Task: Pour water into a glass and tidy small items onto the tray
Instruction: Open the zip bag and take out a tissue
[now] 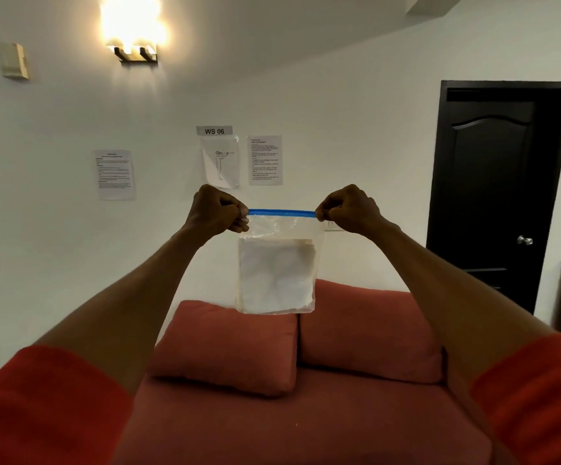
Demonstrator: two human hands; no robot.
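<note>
A clear zip bag [277,273] with a blue seal strip hangs in the air in front of me, at arm's length. Folded white paper or cloth lies inside it. My left hand [217,211] pinches the left end of the blue strip with curled fingers. My right hand [348,209] pinches the right end the same way. The strip is stretched straight between both hands. No glass, water or tray is in view.
A red sofa [289,414] with two red cushions [232,344] stands below the bag against a white wall. Printed sheets [220,161] hang on the wall. A dark door [497,196] is at the right, a wall lamp [135,38] at upper left.
</note>
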